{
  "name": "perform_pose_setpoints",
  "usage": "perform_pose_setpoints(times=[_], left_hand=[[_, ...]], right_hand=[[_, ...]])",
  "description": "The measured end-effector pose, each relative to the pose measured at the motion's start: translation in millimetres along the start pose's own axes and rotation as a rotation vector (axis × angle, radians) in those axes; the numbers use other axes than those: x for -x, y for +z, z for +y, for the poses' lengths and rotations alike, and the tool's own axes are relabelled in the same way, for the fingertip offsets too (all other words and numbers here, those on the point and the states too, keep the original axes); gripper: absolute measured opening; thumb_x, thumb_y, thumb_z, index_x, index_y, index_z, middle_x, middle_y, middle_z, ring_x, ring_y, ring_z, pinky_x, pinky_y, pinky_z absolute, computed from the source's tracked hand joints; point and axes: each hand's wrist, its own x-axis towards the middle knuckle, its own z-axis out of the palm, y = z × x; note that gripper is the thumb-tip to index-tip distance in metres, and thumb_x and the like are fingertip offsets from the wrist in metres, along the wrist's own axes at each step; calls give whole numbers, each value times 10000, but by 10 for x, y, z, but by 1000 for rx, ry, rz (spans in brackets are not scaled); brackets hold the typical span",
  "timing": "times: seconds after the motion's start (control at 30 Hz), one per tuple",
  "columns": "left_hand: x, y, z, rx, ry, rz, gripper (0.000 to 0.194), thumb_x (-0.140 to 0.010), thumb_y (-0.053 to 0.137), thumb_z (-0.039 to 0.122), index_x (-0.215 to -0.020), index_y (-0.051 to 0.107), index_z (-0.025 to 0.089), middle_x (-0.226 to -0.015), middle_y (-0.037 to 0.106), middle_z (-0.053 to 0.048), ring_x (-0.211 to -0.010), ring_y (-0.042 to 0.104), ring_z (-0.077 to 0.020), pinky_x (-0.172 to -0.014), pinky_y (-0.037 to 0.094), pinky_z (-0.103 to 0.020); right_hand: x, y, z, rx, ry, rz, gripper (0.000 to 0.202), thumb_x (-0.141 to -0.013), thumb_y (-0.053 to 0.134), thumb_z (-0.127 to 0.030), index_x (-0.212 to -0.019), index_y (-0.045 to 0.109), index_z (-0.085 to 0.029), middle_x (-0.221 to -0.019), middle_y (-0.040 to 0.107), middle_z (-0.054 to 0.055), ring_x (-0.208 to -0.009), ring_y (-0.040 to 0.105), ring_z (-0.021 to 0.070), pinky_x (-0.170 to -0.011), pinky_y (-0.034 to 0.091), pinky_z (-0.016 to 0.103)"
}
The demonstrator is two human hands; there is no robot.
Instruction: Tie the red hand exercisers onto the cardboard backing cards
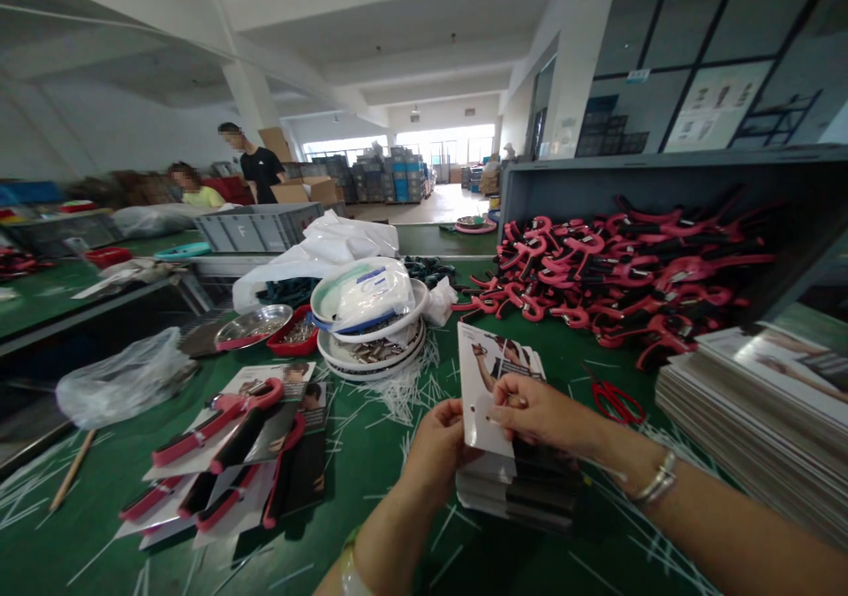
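From here, the left hand [435, 450] pinches the card [477, 380] over the stack [487, 493] — the right hand [540, 411] bunches its fingertips by the holes [473, 408], holding what I can't tell — best keep the card steady

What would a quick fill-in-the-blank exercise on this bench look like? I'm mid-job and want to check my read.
1. With the left hand and right hand at a printed card, the silver bracelet shows on the ____ wrist.
2. The scissors have ____ handles.
3. The clamps heaped at the crate are black and ____.

Missing words: right; red; pink.
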Motion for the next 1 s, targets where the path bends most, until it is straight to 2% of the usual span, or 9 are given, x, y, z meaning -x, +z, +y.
perform_pose_setpoints(times=[0.1, 0.2, 0.27, 0.33, 0.47, 0.6, 0.7, 0.9, 1.0], left_hand=[[-5, -55, 12, 88, 106, 120, 355, -552, 758, 288, -759, 492, 177, -616, 534, 63, -510, 500, -66, -509, 389, -182], [-1, -53, -5, 159, 208, 147, 356, -602, 726, 286, -771, 423, 205, -609, 470, 92, -497, 462, -48, -478, 348, -154], [21, -8, -19, 182, 217, 129, 367, -628, 714, 302, -806, 404, 217, -624, 463, 94, -509, 468, -51, -479, 356, -151], [65, 46, -18, 192, 229, 116, 372, -654, 705, 315, -850, 400, 228, -655, 471, 89, -533, 486, -57, -489, 381, -155], [186, 105, 44, 191, 324, 142, 398, -674, 720, 354, -885, 403, 240, -731, 499, 69, -608, 540, -79, -528, 449, -184], [241, 141, 85, 218, 411, 152, 422, -662, 748, 383, -914, 439, 245, -776, 531, 49, -709, 574, -105, -601, 491, -208], [196, 229, 66, 171, 412, 65, 374, -673, 738, 417, -886, 503, 218, -821, 586, 19, -752, 584, -114, -635, 490, -209], [32, 458, 119, 90, 530, -142, 336, -713, 688, 472, -754, 524, 182, -834, 607, -3, -717, 566, -112, -662, 487, -232], [-24, 522, 174, 79, 547, -187, 367, -749, 626, 529, -759, 495, 187, -892, 627, -19, -708, 575, -110, -629, 477, -222]], right_hand=[[162, -94, -3, 244, -38, 52, 376, -799, 519, -523, -947, 526, -177, -717, 656, 20, -514, 522, 104, -442, 371, 210], [353, -37, 35, 752, -313, 415, 409, -798, 542, -511, -1066, 603, -208, -1058, 657, 118, -926, 608, 260, -738, 492, 398], [436, 102, 72, 1073, -526, 613, 425, -763, 611, -482, -1109, 620, -237, -1273, 559, 130, -1151, 495, 349, -957, 338, 579], [463, 265, 116, 1223, -645, 657, 381, -789, 608, -419, -1129, 616, -247, -1260, 583, 111, -1146, 506, 339, -1035, 163, 645], [424, 413, 237, 1212, -684, 768, 269, -888, 487, -257, -1119, 617, -213, -1084, 684, 77, -988, 608, 253, -1071, 153, 598], [396, 320, 360, 1113, -717, 834, 298, -916, 420, -253, -1146, 591, -173, -1086, 674, 108, -999, 606, 247, -973, 390, 485], [390, 276, 392, 1034, -725, 825, 308, -920, 418, -256, -1156, 574, -133, -1075, 667, 128, -1003, 607, 229, -858, 498, 370], [406, 248, 356, 931, -646, 836, 338, -928, 412, -293, -1210, 527, -147, -1105, 664, 125, -1006, 625, 228, -850, 522, 370], [416, 179, 360, 867, -584, 883, 373, -943, 360, -303, -1260, 490, -155, -1167, 644, 130, -1051, 617, 232, -861, 522, 376]])
